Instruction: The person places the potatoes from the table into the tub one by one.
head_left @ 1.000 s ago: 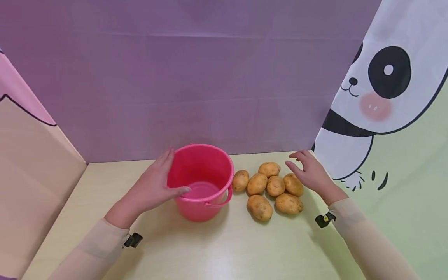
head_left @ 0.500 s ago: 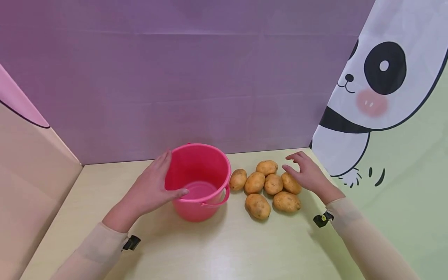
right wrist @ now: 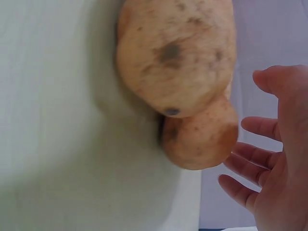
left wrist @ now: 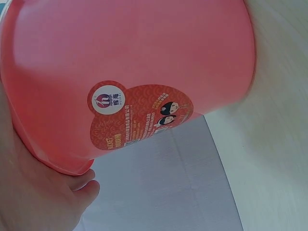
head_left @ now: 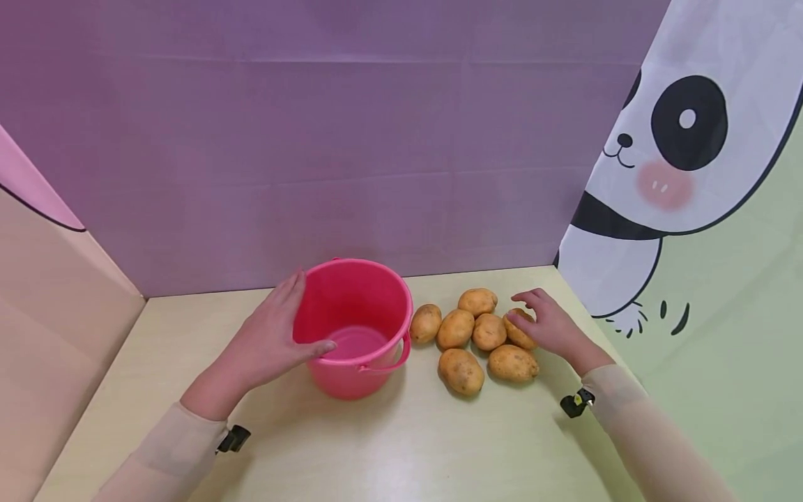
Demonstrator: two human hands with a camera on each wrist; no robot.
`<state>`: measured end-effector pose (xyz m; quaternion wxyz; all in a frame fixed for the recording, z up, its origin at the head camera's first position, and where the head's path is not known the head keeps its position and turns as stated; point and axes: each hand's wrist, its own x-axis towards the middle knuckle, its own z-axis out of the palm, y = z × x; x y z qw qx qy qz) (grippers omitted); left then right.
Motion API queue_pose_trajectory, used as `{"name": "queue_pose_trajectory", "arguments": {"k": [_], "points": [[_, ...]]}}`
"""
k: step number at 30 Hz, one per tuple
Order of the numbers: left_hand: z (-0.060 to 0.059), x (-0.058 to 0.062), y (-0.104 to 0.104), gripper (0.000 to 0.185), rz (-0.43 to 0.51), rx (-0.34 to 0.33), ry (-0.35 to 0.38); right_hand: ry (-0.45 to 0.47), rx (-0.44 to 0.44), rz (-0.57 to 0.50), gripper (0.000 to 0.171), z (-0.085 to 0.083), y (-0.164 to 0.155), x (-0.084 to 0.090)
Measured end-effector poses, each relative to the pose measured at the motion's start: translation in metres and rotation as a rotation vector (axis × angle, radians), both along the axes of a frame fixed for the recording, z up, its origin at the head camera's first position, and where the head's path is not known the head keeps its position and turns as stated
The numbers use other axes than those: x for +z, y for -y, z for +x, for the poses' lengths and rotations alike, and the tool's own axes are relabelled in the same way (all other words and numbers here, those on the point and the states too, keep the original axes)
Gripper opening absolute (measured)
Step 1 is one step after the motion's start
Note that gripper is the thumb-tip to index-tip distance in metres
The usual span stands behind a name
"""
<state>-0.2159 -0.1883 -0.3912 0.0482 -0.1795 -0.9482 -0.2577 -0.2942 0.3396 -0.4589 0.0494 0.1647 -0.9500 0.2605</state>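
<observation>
A pink bucket point(head_left: 357, 376) stands on the table with its mouth tilted up toward the head view. My left hand point(head_left: 266, 341) holds its left rim, the thumb lying over the near edge and the fingers along the far left side. In the left wrist view, a red sticker point(left wrist: 139, 115) shows on the bucket's wall. Several potatoes lie in a cluster right of it. My right hand point(head_left: 551, 326) hovers with spread fingers over the rightmost potato point(head_left: 519, 331), partly covering it. From the right wrist, a larger potato point(right wrist: 178, 53) is closer to the camera.
A pale wooden table point(head_left: 376, 453) carries everything. Behind it hangs a purple backdrop point(head_left: 351, 139), with a panda-printed panel point(head_left: 690, 195) on the right and a beige one point(head_left: 56, 314) on the left. The bucket's pink handle point(head_left: 401, 359) hangs toward the potatoes.
My right hand has lowered slightly onto the rightmost potato, covering more of it. The left hand stays at the bucket's rim. The whole head view has shifted a little.
</observation>
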Motion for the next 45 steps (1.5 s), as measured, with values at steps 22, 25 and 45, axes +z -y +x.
{"name": "queue_pose_trajectory", "arguments": {"k": [22, 25, 45], "points": [[0.004, 0.002, -0.001, 0.138, 0.014, 0.003, 0.025, 0.116, -0.007, -0.159, 0.053, -0.003, -0.010, -0.034], [0.003, 0.003, 0.000, 0.137, 0.008, 0.004, 0.021, 0.121, 0.005, -0.186, 0.053, -0.004, -0.011, -0.036], [0.003, 0.002, 0.001, 0.135, 0.018, 0.006, 0.020, 0.025, -0.008, -0.346, 0.045, -0.004, -0.002, -0.015]]}}
